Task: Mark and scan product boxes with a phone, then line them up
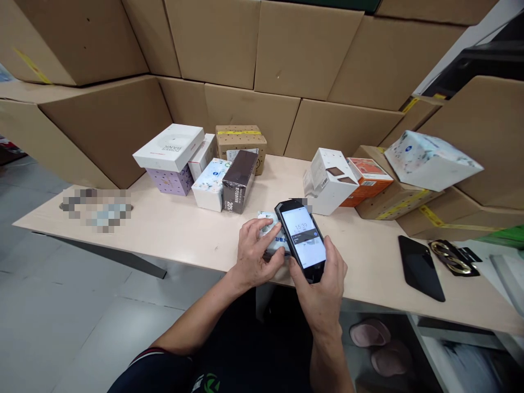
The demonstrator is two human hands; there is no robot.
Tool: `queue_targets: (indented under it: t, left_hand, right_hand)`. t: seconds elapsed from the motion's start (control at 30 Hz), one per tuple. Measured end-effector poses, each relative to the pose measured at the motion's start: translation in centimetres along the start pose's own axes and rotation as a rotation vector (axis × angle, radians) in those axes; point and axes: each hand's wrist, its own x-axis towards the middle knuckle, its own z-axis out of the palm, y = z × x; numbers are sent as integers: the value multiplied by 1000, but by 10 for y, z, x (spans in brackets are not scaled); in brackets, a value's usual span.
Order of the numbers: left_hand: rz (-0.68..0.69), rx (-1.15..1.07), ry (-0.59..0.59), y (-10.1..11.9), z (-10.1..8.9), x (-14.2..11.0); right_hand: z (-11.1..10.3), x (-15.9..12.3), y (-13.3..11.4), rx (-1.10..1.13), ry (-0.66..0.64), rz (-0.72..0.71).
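My right hand (321,278) is closed around a black smartphone (303,237), its screen lit and facing up, showing 15:39. Beside it, my left hand (260,254) lies over a white-and-blue pack (281,240) with blue lettering, fingers curved on its top and thumb along the near side. The left fingertips come close to the phone's left edge; whether they touch it I cannot tell. The phone and my fingers hide part of the pack, which is at the front of the wooden table (184,234).
Left of centre stand a white power bank box (170,146), a purple box (170,180), a floral pack (210,183) and a dark box (240,180). Rightward are a white box (329,180), an orange box (368,177) and a black tablet-like slab (420,267). Cardboard (245,109) walls the back.
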Motion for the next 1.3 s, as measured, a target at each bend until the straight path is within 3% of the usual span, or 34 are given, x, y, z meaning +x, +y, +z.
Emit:
queue_targets:
  t: [0.9,1.13,1.3]
  left_hand:
    - [-26,5,-15,4,-5,-2]
    - [-148,-60,-72,-5,-9,-3]
    - [-316,-175,-326,-21,-22,6]
  right_hand:
    - [-1,3,1,30,15,40]
    - [-21,13,42,-94,141,180]
    - [-41,13,94,-299,169,217]
